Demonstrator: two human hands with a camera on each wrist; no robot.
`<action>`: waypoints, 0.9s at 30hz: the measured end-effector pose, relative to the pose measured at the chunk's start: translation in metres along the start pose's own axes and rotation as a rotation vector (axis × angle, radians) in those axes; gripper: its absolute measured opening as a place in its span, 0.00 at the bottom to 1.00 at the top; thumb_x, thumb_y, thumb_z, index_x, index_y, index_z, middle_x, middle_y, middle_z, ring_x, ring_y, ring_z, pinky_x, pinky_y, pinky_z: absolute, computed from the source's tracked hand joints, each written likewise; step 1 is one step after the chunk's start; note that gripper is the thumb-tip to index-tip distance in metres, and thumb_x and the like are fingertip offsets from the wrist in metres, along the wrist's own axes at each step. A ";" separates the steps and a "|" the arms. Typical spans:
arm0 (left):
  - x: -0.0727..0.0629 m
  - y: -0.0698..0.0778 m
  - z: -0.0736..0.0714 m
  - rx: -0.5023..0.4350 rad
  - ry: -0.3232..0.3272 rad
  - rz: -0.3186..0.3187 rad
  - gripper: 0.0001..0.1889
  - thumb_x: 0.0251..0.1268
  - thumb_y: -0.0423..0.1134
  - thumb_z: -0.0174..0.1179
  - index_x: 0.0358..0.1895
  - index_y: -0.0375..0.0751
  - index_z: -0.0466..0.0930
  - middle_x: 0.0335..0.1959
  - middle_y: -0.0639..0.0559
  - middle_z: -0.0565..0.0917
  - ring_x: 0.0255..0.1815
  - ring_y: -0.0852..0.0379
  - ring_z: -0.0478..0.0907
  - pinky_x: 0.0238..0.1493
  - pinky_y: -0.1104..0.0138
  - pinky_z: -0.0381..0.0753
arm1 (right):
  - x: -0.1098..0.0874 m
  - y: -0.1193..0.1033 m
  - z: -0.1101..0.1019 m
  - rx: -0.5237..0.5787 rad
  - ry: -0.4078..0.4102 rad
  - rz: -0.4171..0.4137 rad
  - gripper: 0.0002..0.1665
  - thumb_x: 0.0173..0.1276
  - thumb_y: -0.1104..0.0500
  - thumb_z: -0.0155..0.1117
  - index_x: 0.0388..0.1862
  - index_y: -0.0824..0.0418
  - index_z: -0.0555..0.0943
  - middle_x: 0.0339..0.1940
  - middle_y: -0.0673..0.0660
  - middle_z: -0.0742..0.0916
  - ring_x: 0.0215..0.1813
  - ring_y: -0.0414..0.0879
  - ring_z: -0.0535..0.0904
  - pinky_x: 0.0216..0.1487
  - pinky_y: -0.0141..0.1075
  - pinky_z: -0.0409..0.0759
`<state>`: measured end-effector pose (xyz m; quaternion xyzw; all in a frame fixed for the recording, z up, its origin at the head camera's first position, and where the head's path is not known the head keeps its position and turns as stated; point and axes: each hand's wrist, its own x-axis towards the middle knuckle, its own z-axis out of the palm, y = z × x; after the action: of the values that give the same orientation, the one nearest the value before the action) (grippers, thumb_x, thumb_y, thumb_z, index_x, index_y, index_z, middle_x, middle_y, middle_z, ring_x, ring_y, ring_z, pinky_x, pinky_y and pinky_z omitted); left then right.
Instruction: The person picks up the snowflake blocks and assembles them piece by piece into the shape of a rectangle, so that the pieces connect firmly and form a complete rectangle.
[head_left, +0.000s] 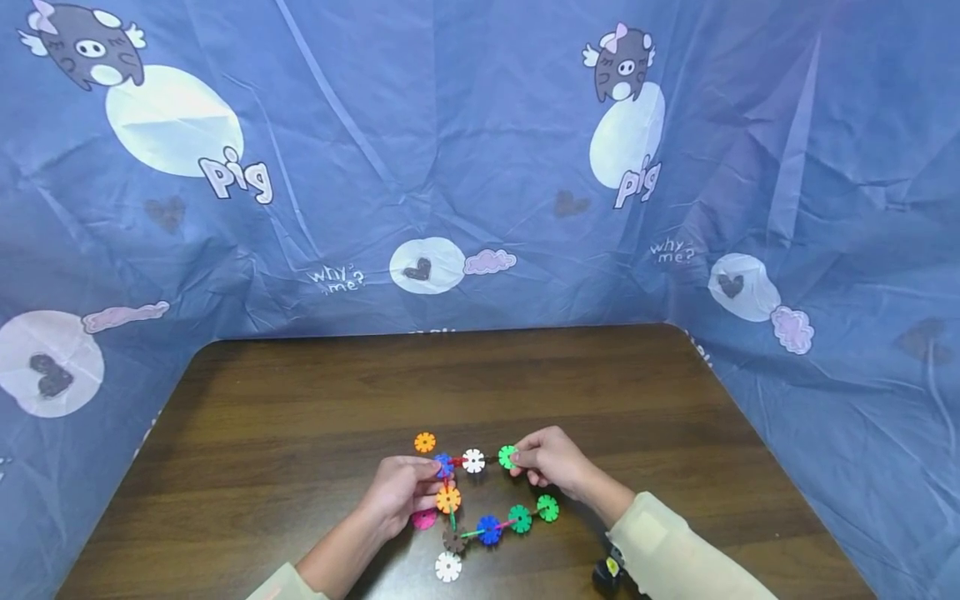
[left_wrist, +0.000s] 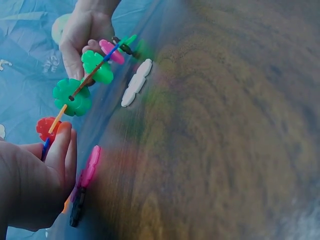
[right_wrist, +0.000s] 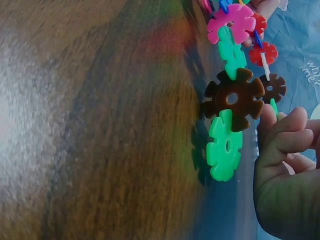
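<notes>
A chain of notched, flower-shaped plastic discs, slotted edge to edge, runs between the hands in a U open to the right. My left hand [head_left: 401,492] pinches the blue disc [head_left: 443,465] at its upper left corner. With thumb and fingers my right hand [head_left: 557,460] pinches the green disc [head_left: 507,457] that ends the upper row, beside a white disc [head_left: 473,461]. Down the left side come an orange disc [head_left: 447,499] and a brown disc [head_left: 453,540]. The lower row carries a blue disc [head_left: 490,530] and a teal-green disc [head_left: 520,519], ending in a bright green disc [head_left: 548,507].
Loose discs lie on the wooden table [head_left: 300,400]: an orange one [head_left: 424,442] beyond the left hand, a pink one [head_left: 423,520] beside it, a white one [head_left: 448,567] nearer. A black object [head_left: 606,575] sits by the right sleeve. Blue printed cloth [head_left: 480,167] surrounds the table.
</notes>
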<state>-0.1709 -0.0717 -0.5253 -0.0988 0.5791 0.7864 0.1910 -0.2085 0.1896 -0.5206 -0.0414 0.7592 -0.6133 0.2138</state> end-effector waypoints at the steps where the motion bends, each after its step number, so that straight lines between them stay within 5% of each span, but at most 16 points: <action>1: 0.000 0.000 0.000 0.001 0.000 0.002 0.13 0.71 0.27 0.54 0.51 0.16 0.74 0.28 0.43 0.87 0.26 0.58 0.84 0.32 0.66 0.88 | 0.000 0.000 0.000 -0.005 0.002 0.001 0.08 0.68 0.69 0.63 0.41 0.75 0.83 0.24 0.57 0.86 0.17 0.36 0.71 0.17 0.25 0.67; 27: 0.000 0.000 0.006 0.056 0.039 0.010 0.12 0.70 0.26 0.56 0.50 0.16 0.76 0.27 0.42 0.86 0.25 0.58 0.83 0.29 0.67 0.88 | 0.002 -0.002 0.002 0.022 0.029 -0.009 0.06 0.66 0.71 0.63 0.39 0.76 0.83 0.22 0.58 0.87 0.16 0.36 0.73 0.17 0.24 0.69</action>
<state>-0.1703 -0.0663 -0.5237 -0.1059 0.6050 0.7687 0.1785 -0.2100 0.1863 -0.5194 -0.0337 0.7552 -0.6231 0.2007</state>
